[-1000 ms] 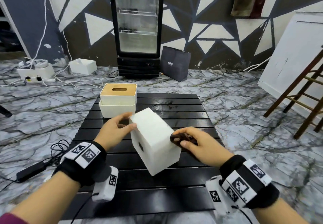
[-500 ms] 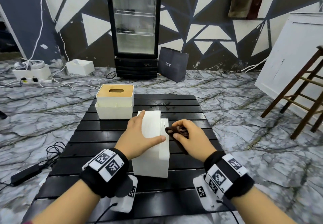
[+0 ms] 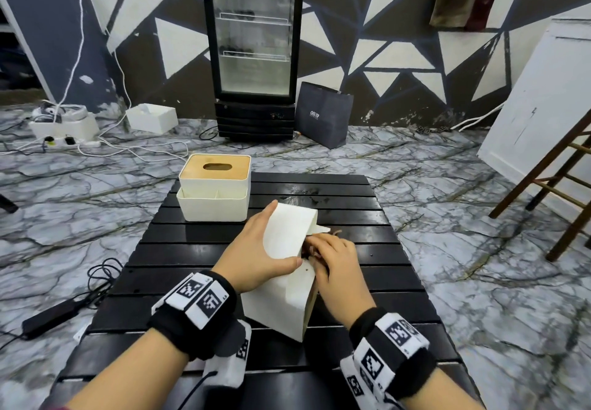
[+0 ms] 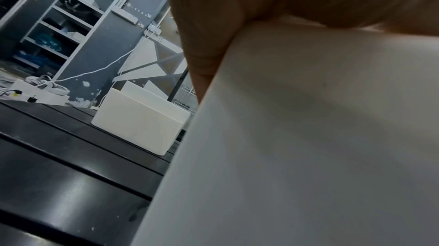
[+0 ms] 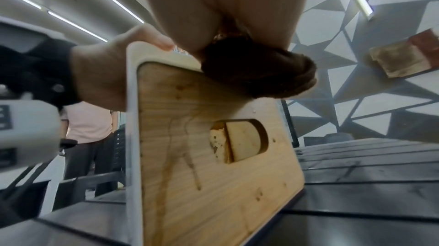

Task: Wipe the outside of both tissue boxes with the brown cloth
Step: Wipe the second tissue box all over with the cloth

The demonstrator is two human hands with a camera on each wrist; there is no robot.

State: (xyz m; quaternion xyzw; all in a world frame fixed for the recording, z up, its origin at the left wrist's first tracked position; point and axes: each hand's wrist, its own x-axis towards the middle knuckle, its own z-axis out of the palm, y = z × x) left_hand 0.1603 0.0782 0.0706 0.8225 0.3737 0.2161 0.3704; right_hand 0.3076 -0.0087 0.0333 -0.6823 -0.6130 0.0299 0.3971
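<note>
A white tissue box (image 3: 281, 304) lies on its side at the middle of the black slatted table (image 3: 367, 284), its wooden lid (image 5: 213, 165) facing right. My left hand (image 3: 256, 249) holds it from the left, with the thumb over its top face. In the left wrist view the box wall (image 4: 308, 137) fills most of the picture. My right hand (image 3: 335, 262) grips the bunched brown cloth (image 5: 259, 73) and presses it on the lid's upper edge. The second tissue box (image 3: 214, 192), white with a wooden slotted lid, stands at the table's far left corner, and shows as a white box (image 4: 140, 120) in the left wrist view.
On the floor behind the table are a glass-door fridge (image 3: 254, 41) and a dark paper bag (image 3: 323, 115). Cables and a power brick (image 3: 51, 317) lie to the left, and a wooden stool (image 3: 559, 192) stands at the right. A person (image 5: 87, 118) stands behind the table.
The box has gone from tilted in both hands to lying on the table with its lid to the right. My left hand slid onto its top; the cloth hand moved against the lid's upper edge.
</note>
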